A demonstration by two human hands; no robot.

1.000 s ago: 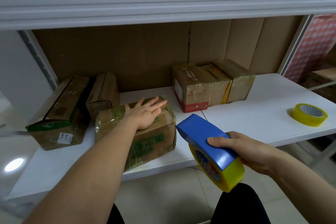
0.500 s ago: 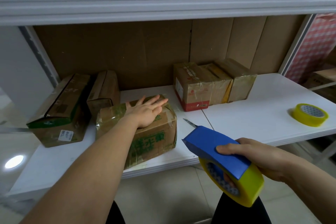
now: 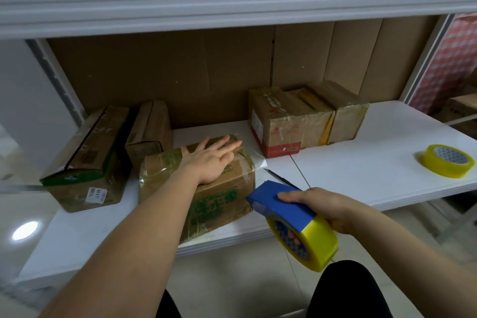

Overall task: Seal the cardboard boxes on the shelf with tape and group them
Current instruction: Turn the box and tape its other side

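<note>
Boxes number six on the white shelf (image 3: pixel 361 162), all brown cardboard. At the far left, two long ones lie side by side near the back: a long box with green edging (image 3: pixel 85 160) and a white label on its near end, and just to its right a narrower long box (image 3: pixel 149 134). In front of these, nearer the shelf's front edge, sits a green-printed box (image 3: pixel 219 201), wrapped in glossy clear tape with a loose clear strip sticking out from its upper right corner. The left hand (image 3: pixel 211 160) lies flat on this box's top, palm down, fingers straight and spread a little, pressing on it without curling round anything. Behind and to the right, against the cardboard backing, three more boxes stand touching in a row: a red-bottomed box (image 3: pixel 278 126), a middle box with yellow tape (image 3: pixel 312 108), and a plain brown box (image 3: pixel 346 116). A thin dark pen-like item (image 3: pixel 278 178) lies on the shelf between the green-printed box and the dispenser; what it is exactly cannot be told. The right hand (image 3: pixel 327 209) grips one blue tape dispenser (image 3: pixel 284 206) loaded with a yellow roll, held off the front edge of the shelf just right of the green-printed box, fingers wrapped round the blue cover. Well apart, at the far right of the shelf, one spare yellow tape roll (image 3: pixel 447 160) lies flat.
</note>
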